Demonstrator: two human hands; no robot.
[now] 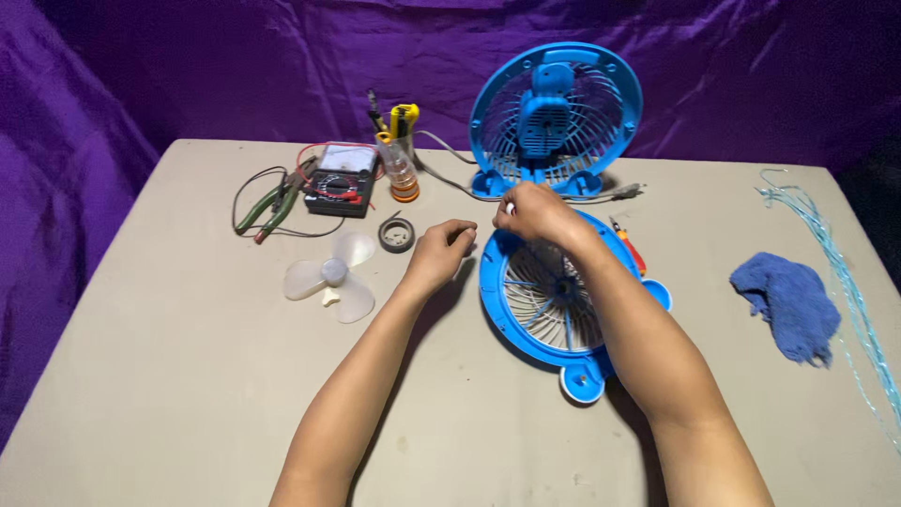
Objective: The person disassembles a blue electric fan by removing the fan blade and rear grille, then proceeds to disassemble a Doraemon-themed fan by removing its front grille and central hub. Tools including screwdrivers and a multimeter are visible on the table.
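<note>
I judge I'm mid-disassembly: my right hand (528, 210) pinches something small at the far rim of the blue fan grille (554, 300), lying flat mid-bench. Left hand (441, 252) hovers beside it, fingers curled together. Next calls for steadying the grille.

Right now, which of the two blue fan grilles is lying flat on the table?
The front grille under the right hand, lying flat near the person. The other, the rear grille with the motor housing, stands upright beyond it.

Makeshift repair bench at a draped backdrop

Purple cloth backdrop (188, 66) behind a beige surface (169, 376) with a black analogue multimeter (343, 183), green-handled pliers (267, 207) and a dismantled blue plastic fan (554, 117).
</note>
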